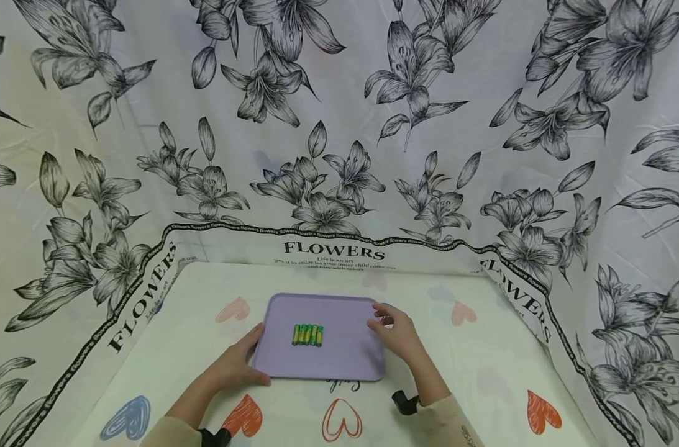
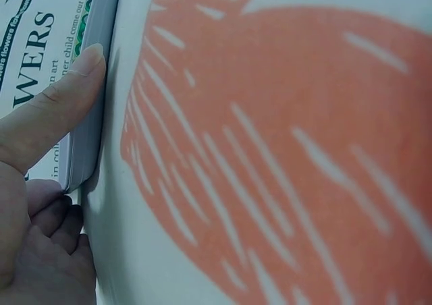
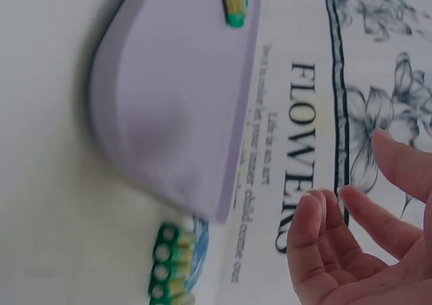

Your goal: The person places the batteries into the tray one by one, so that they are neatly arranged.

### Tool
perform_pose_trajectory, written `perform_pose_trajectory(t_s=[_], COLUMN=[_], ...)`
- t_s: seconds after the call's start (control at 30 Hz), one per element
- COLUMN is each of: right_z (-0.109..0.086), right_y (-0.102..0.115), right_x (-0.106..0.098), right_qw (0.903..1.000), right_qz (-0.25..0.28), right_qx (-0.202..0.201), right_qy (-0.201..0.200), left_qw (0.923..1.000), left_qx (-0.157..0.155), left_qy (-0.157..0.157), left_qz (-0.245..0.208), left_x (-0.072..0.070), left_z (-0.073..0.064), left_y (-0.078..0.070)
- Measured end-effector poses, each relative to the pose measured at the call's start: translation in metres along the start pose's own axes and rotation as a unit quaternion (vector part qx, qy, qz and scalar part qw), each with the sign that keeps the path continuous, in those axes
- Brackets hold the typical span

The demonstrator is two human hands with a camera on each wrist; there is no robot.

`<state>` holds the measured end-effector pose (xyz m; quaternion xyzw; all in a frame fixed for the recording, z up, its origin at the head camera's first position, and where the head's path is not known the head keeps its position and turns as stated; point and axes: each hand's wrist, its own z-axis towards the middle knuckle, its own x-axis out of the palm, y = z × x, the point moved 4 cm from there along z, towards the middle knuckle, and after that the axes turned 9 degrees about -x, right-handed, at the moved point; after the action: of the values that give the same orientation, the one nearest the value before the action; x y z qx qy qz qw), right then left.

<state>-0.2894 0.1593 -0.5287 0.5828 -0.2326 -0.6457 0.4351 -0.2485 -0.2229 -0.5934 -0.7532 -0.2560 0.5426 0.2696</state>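
Observation:
A shallow lilac tray (image 1: 339, 366) lies on the cloth, with several green and yellow batteries (image 1: 307, 335) side by side in it. My left hand (image 1: 235, 363) holds the tray's near left corner. In the left wrist view its thumb (image 2: 74, 82) presses the outer wall, and the other fingers curl by the corner. My right hand (image 1: 397, 335) hovers at the tray's right end with fingers loosely bent and nothing between them. The right wrist view shows more batteries (image 3: 165, 264) in a row just past that end; the hand hides them in the head view.
A white cloth printed with hearts (image 1: 341, 419) covers the table. Behind and at both sides hangs a curtain (image 1: 339, 124) with black flower prints and a lettered border. Black wrist straps (image 1: 405, 403) sit at the sleeves.

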Motion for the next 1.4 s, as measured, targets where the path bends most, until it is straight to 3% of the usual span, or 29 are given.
perform_pose_trajectory(t_s=[0.23, 0.4, 0.67, 0.83, 1.13, 1.4], right_z=[-0.008, -0.01, -0.011, -0.012, -0.009, -0.012], right_y=[-0.026, -0.046, -0.082, -0.09, -0.095, -0.091], right_x=[-0.025, -0.035, -0.039, -0.037, -0.033, -0.036], right_qw=[0.9992, 0.9985, 0.9929, 0.9893, 0.988, 0.9889], right_qz=[0.009, -0.021, -0.038, -0.024, -0.092, -0.092], right_qx=[0.036, 0.05, 0.107, 0.137, 0.109, 0.104], right_qy=[-0.017, -0.001, 0.034, 0.045, 0.06, 0.052], left_qw=[1.0, 1.0, 1.0, 1.0, 0.9998, 0.9999], left_qx=[-0.001, -0.004, -0.004, -0.001, 0.002, 0.002], left_qy=[0.002, 0.0, 0.002, 0.0, 0.001, 0.001], left_qz=[-0.007, -0.008, -0.008, -0.009, -0.018, -0.016], left_x=[-0.001, -0.001, 0.001, 0.002, 0.0, -0.001], left_z=[0.0, 0.0, 0.0, -0.001, -0.002, -0.001], left_y=[0.001, 0.0, 0.001, 0.001, 0.0, -0.001])
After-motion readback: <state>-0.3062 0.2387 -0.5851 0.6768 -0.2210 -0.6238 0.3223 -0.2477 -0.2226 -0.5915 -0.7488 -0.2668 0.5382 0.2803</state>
